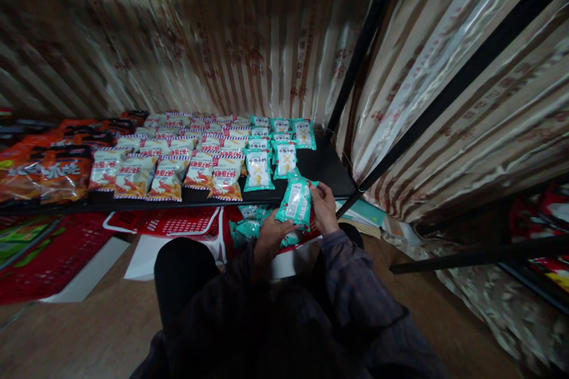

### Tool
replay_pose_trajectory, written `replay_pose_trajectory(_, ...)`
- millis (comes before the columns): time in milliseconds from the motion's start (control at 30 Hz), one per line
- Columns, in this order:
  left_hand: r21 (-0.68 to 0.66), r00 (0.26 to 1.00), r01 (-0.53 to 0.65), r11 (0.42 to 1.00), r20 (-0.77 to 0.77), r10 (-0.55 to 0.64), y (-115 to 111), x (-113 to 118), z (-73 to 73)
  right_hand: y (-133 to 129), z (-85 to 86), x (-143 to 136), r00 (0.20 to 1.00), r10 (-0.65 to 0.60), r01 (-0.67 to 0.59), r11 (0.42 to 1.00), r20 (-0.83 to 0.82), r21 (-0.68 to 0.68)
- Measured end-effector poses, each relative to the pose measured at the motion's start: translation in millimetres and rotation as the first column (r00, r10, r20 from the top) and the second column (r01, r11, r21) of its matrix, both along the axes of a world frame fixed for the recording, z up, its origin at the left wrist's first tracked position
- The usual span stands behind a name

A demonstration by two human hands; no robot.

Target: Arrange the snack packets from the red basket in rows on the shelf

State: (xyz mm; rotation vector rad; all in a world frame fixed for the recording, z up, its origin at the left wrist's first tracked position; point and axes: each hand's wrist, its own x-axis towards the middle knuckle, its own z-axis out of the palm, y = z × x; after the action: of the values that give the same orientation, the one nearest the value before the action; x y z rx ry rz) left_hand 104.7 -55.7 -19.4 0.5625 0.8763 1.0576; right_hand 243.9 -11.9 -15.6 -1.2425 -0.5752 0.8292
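Note:
A teal and white snack bag (297, 200) is between my two hands, in front of the shelf's front edge. My right hand (323, 206) grips its right side, and my left hand (272, 233) holds its lower left corner. Just behind it, several matching teal bags (258, 169) stand in rows on the black shelf (317, 167). More teal bags (245, 230) lie below in a red basket (226, 231), partly hidden by my left hand and the shelf.
White and red snack bags (166, 177) and orange bags (66, 172) fill the shelf's left part. Black metal posts (362, 50) rise at the right before striped sheeting (249, 29). Another red basket (71, 254) stands on the floor at left.

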Motion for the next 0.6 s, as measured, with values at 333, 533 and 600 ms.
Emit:
replay_pose_trajectory(333,0.039,0.994,-0.102,0.994,-0.03,0.104,-3.6,3.6,6.4,-36.1,10.3,-9.5,0.82,0.056,-0.164,0.976,0.569,0.14)
replay_pose_trajectory(533,0.053,0.988,-0.124,0.991,-0.082,0.128,-3.6,7.0,5.6,-35.8,8.4,-7.8,0.798,0.059,-0.175,0.975,0.6,0.137)
replay_pose_trajectory(600,0.087,0.984,-0.126,0.988,-0.116,0.136,-3.1,7.7,6.1,-36.6,8.2,-8.3,0.812,0.069,-0.182,0.973,0.579,0.14)
